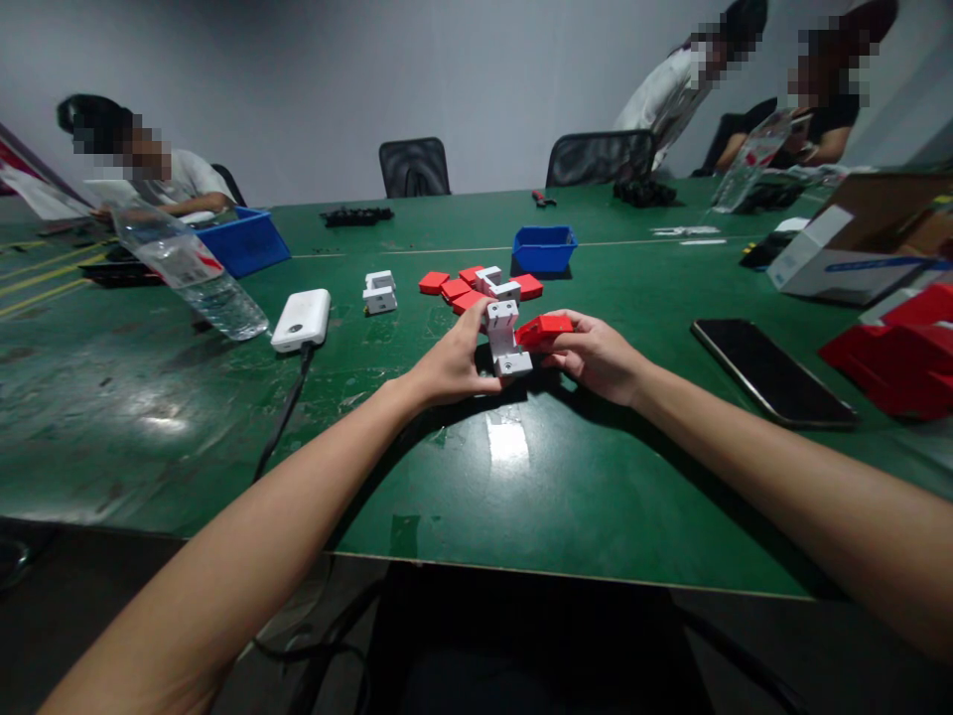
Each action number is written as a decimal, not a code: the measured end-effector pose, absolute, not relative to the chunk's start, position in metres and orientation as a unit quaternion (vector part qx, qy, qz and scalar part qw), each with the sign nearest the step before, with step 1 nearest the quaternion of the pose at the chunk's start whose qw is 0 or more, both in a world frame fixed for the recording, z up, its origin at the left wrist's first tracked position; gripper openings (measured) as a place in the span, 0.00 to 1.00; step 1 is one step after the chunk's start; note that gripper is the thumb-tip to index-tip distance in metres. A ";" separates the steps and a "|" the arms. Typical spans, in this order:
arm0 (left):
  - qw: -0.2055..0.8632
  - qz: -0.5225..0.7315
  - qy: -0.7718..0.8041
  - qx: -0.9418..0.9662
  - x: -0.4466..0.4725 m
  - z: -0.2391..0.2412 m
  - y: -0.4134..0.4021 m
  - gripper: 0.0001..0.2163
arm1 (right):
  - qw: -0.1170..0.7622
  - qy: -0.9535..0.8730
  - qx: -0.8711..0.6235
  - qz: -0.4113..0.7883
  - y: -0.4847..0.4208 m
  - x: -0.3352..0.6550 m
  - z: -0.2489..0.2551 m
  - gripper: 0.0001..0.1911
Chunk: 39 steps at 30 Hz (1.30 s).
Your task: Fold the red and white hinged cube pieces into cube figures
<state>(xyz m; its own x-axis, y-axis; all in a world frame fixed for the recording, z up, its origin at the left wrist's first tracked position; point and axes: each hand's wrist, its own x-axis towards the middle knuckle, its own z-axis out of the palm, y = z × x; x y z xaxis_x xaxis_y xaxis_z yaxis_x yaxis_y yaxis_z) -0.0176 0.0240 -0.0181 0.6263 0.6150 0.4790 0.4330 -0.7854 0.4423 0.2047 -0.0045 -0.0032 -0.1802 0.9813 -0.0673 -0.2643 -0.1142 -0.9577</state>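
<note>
My left hand (460, 359) is closed around a white C-shaped bracket (503, 338) with small holes, held just over the green table. In my right hand (592, 353) a red block (547, 329) is pinched between thumb and fingers. The red block's left end meets the open side of the bracket; whether it is seated there I cannot tell. Behind my hands lie several loose red blocks (434, 283) with another white bracket (497, 283) among them. A further white bracket (380, 292) stands apart to the left.
A white power bank (301, 320) with a black cable and a tilted water bottle (194, 273) are on the left. Behind is a small blue bin (544, 249). To the right lie a phone (770, 369), red parts (897, 357) and a cardboard box (856, 238). Several people are beyond.
</note>
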 end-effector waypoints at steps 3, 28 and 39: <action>0.155 0.317 0.288 0.890 -0.018 -0.019 0.025 0.45 | 0.492 -0.451 -0.405 0.625 -0.005 0.206 -0.004 0.19; 0.144 0.324 0.285 0.891 -0.018 -0.020 0.025 0.45 | 0.483 -0.442 -0.434 0.619 -0.004 0.205 -0.005 0.12; 0.161 0.318 0.291 0.888 -0.017 -0.019 0.025 0.45 | 0.514 -0.472 -0.419 0.581 -0.007 0.203 -0.004 0.21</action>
<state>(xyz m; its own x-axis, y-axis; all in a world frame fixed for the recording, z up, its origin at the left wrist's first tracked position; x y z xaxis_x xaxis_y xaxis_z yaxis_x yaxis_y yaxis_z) -0.0170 0.0248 -0.0186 0.6282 0.6193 0.4710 0.4146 -0.7787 0.4708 0.2027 -0.0075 -0.0042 -0.1210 0.9926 -0.0007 -0.2020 -0.0254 -0.9791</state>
